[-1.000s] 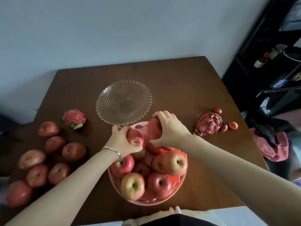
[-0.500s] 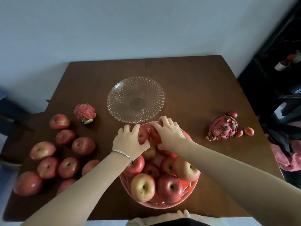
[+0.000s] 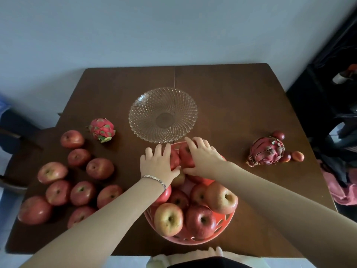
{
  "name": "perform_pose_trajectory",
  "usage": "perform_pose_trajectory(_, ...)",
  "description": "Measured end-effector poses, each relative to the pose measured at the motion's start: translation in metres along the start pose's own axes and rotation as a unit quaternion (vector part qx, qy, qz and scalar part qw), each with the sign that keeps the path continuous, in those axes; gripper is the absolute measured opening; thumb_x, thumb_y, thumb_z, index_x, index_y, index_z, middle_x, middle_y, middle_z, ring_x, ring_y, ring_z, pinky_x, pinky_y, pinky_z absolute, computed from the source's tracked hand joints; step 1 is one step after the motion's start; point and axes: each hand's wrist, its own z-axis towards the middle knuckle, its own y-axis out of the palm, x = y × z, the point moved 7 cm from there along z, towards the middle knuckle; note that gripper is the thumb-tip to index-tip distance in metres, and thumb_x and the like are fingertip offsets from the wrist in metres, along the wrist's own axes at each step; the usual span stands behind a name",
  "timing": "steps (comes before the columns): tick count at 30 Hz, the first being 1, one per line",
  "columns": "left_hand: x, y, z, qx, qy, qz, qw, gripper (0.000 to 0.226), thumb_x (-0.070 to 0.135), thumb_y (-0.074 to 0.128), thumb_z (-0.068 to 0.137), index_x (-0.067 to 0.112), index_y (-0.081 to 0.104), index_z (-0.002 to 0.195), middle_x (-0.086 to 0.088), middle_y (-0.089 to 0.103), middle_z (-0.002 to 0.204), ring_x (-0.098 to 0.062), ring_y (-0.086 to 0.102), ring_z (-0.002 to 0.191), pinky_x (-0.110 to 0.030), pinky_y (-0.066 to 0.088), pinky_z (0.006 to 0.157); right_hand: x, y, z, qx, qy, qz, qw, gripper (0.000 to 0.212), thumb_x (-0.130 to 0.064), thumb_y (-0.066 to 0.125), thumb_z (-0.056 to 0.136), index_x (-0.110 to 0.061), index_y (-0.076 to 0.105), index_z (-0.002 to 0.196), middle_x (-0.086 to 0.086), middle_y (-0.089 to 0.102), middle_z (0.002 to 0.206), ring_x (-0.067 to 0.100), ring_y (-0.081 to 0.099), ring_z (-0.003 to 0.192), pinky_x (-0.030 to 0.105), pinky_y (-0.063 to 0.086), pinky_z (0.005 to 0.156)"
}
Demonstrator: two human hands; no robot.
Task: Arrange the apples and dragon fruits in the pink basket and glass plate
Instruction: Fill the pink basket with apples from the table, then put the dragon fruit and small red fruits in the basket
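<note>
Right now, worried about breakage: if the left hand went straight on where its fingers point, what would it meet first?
Probably the glass plate: the left hand, holding an apple, points at its near rim; height unclear.

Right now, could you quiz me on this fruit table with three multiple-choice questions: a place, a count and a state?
1. Where is the glass plate? A. beyond the pink basket; B. inside it; C. among the loose apples.
2. How many dragon fruits lie on the table? A. one; B. two; C. four.
3. What are the left hand and right hand doing? A. lifting the plate; B. hanging idle; C. each gripping an apple in the basket.
1 A: it sits past the basket's far rim. 2 B: one lies left, one right. 3 C: both curl over apples at the far rim.
</note>
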Motion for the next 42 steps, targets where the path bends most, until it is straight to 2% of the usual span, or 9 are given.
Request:
perform_pose_trajectory(5,0.028,0.003,-0.005,-0.002,0.133,-0.028,0.991,0.068,0.039,0.052,0.086,0.039,0.017,0.144,-0.002,0.011,0.158,-0.033,0.015,0.143,-0.049,0.020,0.111,0.084,-0.063,-0.032,0.233,0.073,0.148,0.958,0.059,-0.022,0.064,0.080,-0.015,0.044,0.135,0.010,0.044,0.137,0.027,0.038,0.130,0.037,0.034,0.107)
perform_pose_trajectory(11,0.029,0.006,-0.006,-0.030,0.144,-0.015,0.989,0.059,0.037,0.054,0.084,0.040,0.033,0.139,-0.001,0.037,0.150,-0.039,0.026,0.139,-0.060,0.028,0.104,0.193,-0.015,-0.048,-0.081,0.193,-0.205,0.956,0.110,-0.028,0.075,0.069,-0.032,-0.001,0.149,0.012,-0.001,0.158,0.035,0.000,0.146,0.048,0.014,0.117)
perform_pose_trajectory(14,0.028,0.004,-0.005,-0.012,0.144,-0.009,0.989,0.063,0.039,0.059,0.066,0.036,0.048,0.128,-0.005,0.061,0.128,-0.043,0.054,0.117,-0.061,0.046,0.083,0.198,-0.007,-0.041,-0.066,0.158,-0.298,0.939,0.095,-0.022,0.067,0.080,-0.030,0.002,0.149,0.014,0.006,0.157,0.036,0.007,0.145,0.047,0.016,0.118)
perform_pose_trajectory(18,0.029,0.002,-0.005,0.001,0.152,0.005,0.988,0.065,0.041,0.059,0.062,0.037,0.041,0.125,-0.002,0.065,0.122,-0.040,0.060,0.110,-0.057,0.052,0.076,0.194,-0.007,-0.033,-0.035,0.113,-0.372,0.921,0.069,-0.020,0.059,0.086,-0.025,0.022,0.144,0.019,0.018,0.152,0.036,0.026,0.136,0.041,0.030,0.111)
perform_pose_trajectory(23,0.025,0.006,-0.005,-0.024,0.148,0.000,0.989,0.060,0.042,0.052,0.069,0.038,0.041,0.127,-0.001,0.063,0.125,-0.040,0.058,0.113,-0.057,0.050,0.079,0.195,-0.022,-0.045,0.007,0.171,-0.187,0.967,0.076,-0.030,0.070,0.072,-0.030,0.032,0.138,0.010,0.038,0.139,0.028,0.041,0.123,0.035,0.047,0.090)
perform_pose_trajectory(28,0.015,0.001,-0.001,-0.048,0.126,-0.151,0.979,0.053,0.035,0.042,0.092,0.037,0.025,0.143,0.005,0.025,0.154,-0.021,0.013,0.145,-0.051,0.018,0.115,0.149,-0.076,-0.071,0.182,0.154,0.150,0.959,0.068,-0.024,0.081,0.059,-0.030,0.050,0.120,0.000,0.058,0.113,0.018,0.053,0.102,0.028,0.045,0.079)
perform_pose_trajectory(33,-0.012,-0.017,-0.011,0.005,0.058,-0.345,0.937,0.054,0.015,0.050,0.091,0.031,0.034,0.140,0.004,0.033,0.149,0.000,0.031,0.131,-0.017,0.019,0.109,0.044,-0.106,-0.091,0.167,0.064,0.314,0.932,0.059,-0.034,0.083,0.053,-0.040,0.047,0.099,-0.024,0.059,0.081,-0.015,0.056,0.072,-0.002,0.039,0.062)
perform_pose_trajectory(38,-0.031,-0.014,-0.024,-0.007,0.011,-0.371,0.929,0.051,0.007,0.051,0.090,0.023,0.040,0.137,0.002,0.039,0.144,-0.011,0.032,0.136,-0.012,0.019,0.105,-0.039,-0.048,-0.075,0.020,-0.004,0.122,0.992,0.071,-0.051,0.073,0.055,-0.030,0.042,0.115,0.000,0.058,0.106,0.020,0.056,0.100,0.031,0.049,0.078)
perform_pose_trajectory(42,-0.039,-0.013,-0.035,-0.017,-0.024,-0.402,0.915,0.044,0.008,0.045,0.094,0.022,0.043,0.135,0.003,0.048,0.138,-0.010,0.042,0.130,-0.024,0.029,0.110,-0.056,-0.009,-0.053,-0.060,0.022,-0.047,0.997,0.080,-0.050,0.072,0.066,-0.019,0.034,0.128,0.015,0.047,0.121,0.033,0.049,0.109,0.034,0.038,0.070)
